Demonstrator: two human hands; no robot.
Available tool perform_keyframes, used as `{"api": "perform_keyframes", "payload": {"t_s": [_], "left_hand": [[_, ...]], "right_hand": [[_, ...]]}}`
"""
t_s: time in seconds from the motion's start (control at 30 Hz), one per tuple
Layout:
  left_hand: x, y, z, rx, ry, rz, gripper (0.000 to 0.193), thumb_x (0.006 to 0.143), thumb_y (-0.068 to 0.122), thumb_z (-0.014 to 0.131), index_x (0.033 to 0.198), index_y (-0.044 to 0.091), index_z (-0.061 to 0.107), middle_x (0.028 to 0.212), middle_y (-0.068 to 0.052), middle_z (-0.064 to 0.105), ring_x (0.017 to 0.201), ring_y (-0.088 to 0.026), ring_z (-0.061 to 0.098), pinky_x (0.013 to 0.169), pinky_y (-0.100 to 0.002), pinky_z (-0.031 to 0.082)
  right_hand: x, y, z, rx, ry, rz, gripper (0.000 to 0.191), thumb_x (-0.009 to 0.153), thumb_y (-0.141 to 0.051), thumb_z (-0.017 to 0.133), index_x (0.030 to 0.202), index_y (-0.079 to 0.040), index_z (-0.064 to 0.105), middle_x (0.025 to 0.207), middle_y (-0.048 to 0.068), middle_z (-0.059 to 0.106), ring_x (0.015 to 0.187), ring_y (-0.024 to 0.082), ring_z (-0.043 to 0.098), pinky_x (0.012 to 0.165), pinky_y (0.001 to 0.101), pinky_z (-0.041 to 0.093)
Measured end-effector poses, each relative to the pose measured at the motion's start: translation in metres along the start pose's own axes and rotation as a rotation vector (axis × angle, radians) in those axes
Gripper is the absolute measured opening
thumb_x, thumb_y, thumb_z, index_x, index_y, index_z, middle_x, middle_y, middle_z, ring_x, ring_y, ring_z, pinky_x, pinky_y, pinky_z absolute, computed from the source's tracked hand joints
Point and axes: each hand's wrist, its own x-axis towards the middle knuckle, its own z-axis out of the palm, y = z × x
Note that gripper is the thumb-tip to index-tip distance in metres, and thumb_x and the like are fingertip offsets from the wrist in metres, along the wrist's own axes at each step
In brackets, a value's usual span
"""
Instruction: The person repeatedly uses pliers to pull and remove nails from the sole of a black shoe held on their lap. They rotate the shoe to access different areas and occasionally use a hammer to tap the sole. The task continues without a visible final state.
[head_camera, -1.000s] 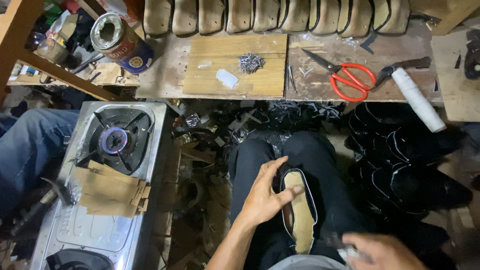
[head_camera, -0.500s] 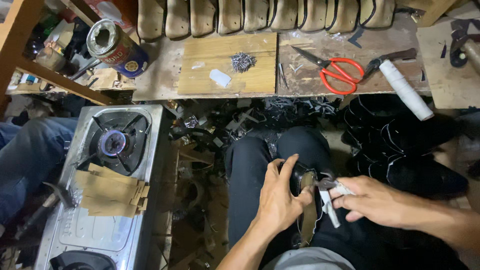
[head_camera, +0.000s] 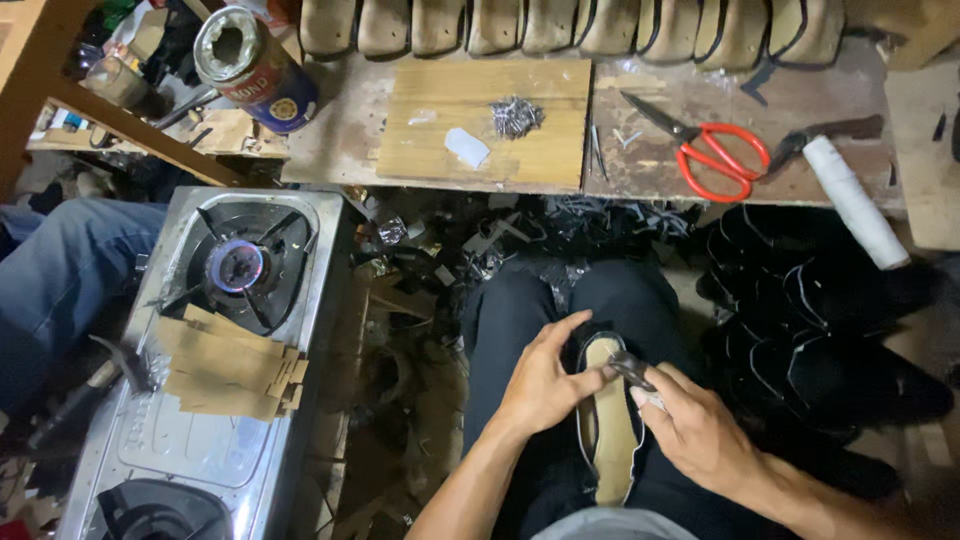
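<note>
A black shoe (head_camera: 607, 425) with a tan insole facing up rests sole-up on my lap. My left hand (head_camera: 545, 382) grips its left edge near the toe, fingers curled over the rim. Closed around a small metal plier-like tool (head_camera: 632, 370), my right hand (head_camera: 700, 432) has the tool's tip touching the shoe's upper rim. Both hands meet at the toe end of the shoe.
A gas stove (head_camera: 215, 350) with a lit burner (head_camera: 238, 266) and cardboard pieces (head_camera: 225, 365) stands at left. The workbench (head_camera: 700, 120) carries red scissors (head_camera: 715, 150), a nail pile (head_camera: 515, 116), a white roll (head_camera: 853, 200) and a tin can (head_camera: 255, 65). Black shoe uppers (head_camera: 820, 320) are piled at right. Another person's leg in jeans (head_camera: 60, 290) is at far left.
My right hand came in from the lower right with the tool and now presses it at the shoe's toe rim. My left hand shifted from flat on the sole to gripping the edge.
</note>
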Motion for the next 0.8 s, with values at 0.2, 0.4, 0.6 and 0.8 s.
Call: {"api": "perform_keyframes", "payload": {"t_s": [0.2,0.4,0.6,0.8], "left_hand": [[-0.002,-0.009,-0.013,-0.299,-0.052,-0.211,0.089,0.072,0.03,0.08,0.151,0.004,0.046,0.13,-0.019,0.069,0.117,-0.023,0.068,0.101,-0.033,0.051],[-0.002,-0.011,-0.013,-0.295,-0.021,-0.134,0.096,0.074,0.031,0.083,0.154,-0.001,0.039,0.135,-0.018,0.065,0.127,-0.024,0.062,0.109,-0.034,0.045],[-0.007,-0.015,-0.027,-0.264,-0.013,-0.087,0.091,0.073,0.033,0.082,0.15,-0.002,0.047,0.134,-0.015,0.061,0.128,-0.026,0.058,0.109,-0.034,0.044],[-0.015,-0.013,-0.04,-0.245,-0.008,-0.027,0.087,0.073,0.033,0.081,0.148,-0.002,0.052,0.134,-0.016,0.06,0.131,-0.026,0.057,0.112,-0.035,0.041]], "right_hand": [[0.072,-0.015,-0.053,-0.135,0.137,-0.266,0.027,0.089,-0.022,0.067,0.104,0.001,0.067,0.089,0.017,0.066,0.076,0.035,0.068,0.066,0.0421,0.054],[0.219,-0.048,-0.082,-0.368,0.344,-0.456,0.035,0.098,-0.013,0.06,0.129,0.002,0.066,0.102,0.026,0.064,0.089,0.047,0.064,0.077,0.0524,0.051],[0.314,-0.056,-0.072,-0.802,0.128,-0.227,0.035,0.108,-0.011,0.043,0.136,0.007,0.055,0.103,0.028,0.067,0.084,0.046,0.069,0.074,0.0552,0.055],[0.306,-0.012,-0.074,-0.967,0.257,-0.261,0.041,0.097,-0.016,0.053,0.131,0.005,0.059,0.119,0.027,0.066,0.096,0.045,0.068,0.083,0.0541,0.055]]}}
